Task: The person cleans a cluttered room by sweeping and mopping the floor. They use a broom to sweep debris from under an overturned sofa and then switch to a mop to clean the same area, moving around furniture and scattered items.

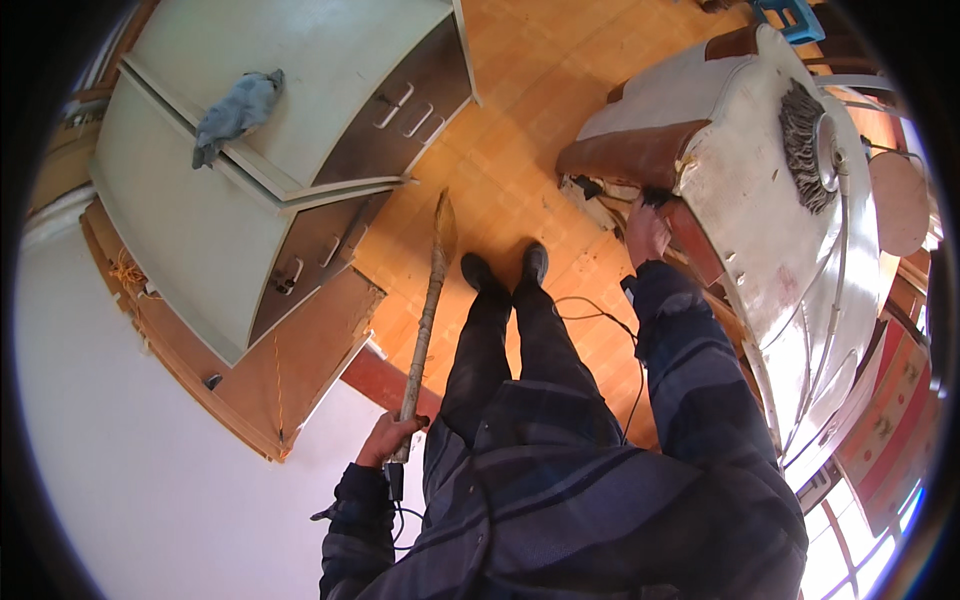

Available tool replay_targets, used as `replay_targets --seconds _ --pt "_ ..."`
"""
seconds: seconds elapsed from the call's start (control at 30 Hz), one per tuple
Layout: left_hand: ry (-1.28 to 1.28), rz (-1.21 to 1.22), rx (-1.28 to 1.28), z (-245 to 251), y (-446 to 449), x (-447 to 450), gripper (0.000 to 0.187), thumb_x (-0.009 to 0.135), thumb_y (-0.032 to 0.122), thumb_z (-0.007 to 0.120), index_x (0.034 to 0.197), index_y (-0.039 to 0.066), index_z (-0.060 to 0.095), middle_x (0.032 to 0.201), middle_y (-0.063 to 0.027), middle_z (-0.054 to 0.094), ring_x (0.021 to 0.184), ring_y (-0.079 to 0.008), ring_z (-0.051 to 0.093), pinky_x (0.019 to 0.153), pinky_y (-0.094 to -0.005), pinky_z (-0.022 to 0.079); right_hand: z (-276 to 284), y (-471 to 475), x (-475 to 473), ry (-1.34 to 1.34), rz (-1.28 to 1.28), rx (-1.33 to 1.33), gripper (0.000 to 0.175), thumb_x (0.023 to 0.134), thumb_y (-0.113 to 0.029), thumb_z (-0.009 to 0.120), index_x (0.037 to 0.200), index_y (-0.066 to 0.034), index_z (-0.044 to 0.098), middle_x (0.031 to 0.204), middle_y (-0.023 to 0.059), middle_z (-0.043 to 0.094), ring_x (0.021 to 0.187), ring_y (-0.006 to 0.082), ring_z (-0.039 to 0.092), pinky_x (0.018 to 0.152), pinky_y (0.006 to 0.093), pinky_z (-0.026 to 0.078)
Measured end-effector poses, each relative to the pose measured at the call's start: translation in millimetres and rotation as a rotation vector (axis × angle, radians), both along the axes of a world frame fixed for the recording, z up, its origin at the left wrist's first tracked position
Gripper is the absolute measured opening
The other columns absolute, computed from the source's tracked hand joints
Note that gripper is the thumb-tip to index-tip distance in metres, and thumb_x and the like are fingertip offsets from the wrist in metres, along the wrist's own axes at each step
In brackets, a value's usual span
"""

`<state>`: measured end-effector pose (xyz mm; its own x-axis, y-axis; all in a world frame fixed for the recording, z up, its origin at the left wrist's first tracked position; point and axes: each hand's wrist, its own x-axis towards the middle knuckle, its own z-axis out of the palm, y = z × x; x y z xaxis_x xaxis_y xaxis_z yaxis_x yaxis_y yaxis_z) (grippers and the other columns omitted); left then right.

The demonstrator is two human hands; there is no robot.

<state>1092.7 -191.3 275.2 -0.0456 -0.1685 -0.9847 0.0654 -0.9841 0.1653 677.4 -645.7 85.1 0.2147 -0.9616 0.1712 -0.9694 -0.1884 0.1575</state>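
My left hand (391,439) is closed around the upper end of a long broom-like tool (424,330), its shaft wrapped in pale material. The yellowish lower end points down to the floor, in front of my feet. On the other side, my right hand (649,231) reaches to the torn side of a worn white and brown sofa (720,187). Its fingertips meet a black item (657,197) below the brown edge panel. They are partly hidden, so I cannot tell whether they grip it.
Pale-topped cabinets (300,60) with brown drawer fronts stand at the left, a grey-blue cloth (241,109) lying on them. A string mop head (806,150) rests against the sofa. A thin black cable (600,309) hangs near my right leg. A blue plastic stool (795,21) is at the top right.
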Motion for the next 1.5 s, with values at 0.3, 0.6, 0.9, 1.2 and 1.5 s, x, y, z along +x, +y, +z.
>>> replay_targets --seconds 0.3,0.6,0.9,1.2,1.5 --pt "-0.059 -0.074 -0.019 4 7 -17 0.036 0.086 0.027 0.072 0.108 -0.001 0.071 0.091 -0.0054 0.069 0.079 -0.0158 0.061 0.073 -0.03 0.047 12 1 7 0.213 0.006 0.426 0.025 0.101 -0.017 0.05 0.119 -0.0037 0.062 0.088 0.0179 0.071 0.079 0.0344 0.074 0.06 0.0448 0.06" --pt "-0.134 -0.119 0.01 2 9 -23 0.04 0.083 0.032 0.073 0.102 -0.003 0.071 0.087 -0.0095 0.07 0.08 -0.019 0.064 0.075 -0.0339 0.05 -2 65 23 -0.975 -0.679 0.739 0.06 0.099 -0.035 0.063 0.141 0.0035 0.044 0.096 0.0191 0.07 0.068 0.0261 0.071 0.056 0.0403 0.056" --pt "-0.121 -0.002 0.075 -23 15 -34 0.038 0.081 0.014 0.07 0.114 -0.005 0.066 0.1 -0.0078 0.07 0.085 -0.0143 0.063 0.079 -0.0298 0.051 -158 34 23 -1.346 -0.894 1.022 0.091 0.097 -0.022 0.067 0.161 -0.0097 0.003 0.099 0.0162 0.07 0.065 0.0234 0.067 0.052 0.0347 0.053" --pt "-0.124 0.048 0.24 -30 -35 -32 0.038 0.082 0.01 0.068 0.118 -0.001 0.065 0.109 -0.0067 0.07 0.091 -0.0142 0.063 0.085 -0.0309 0.051 -278 -23 20 -1.301 -0.976 0.974 0.03 0.102 -0.026 0.059 0.117 -0.0004 0.06 0.093 0.0102 0.071 0.07 0.0215 0.071 0.058 0.0335 0.056" --pt "-0.087 0.052 0.184 -36 -54 -24 0.04 0.079 0.01 0.066 0.117 -0.003 0.065 0.108 -0.0084 0.07 0.088 -0.0143 0.062 0.081 -0.0299 0.05 -220 -4 91 -0.491 0.186 0.865 0.011 0.091 -0.01 0.058 0.091 0.0008 0.063 0.079 0.0211 0.065 0.074 0.0387 0.065 0.069 0.0473 0.053"
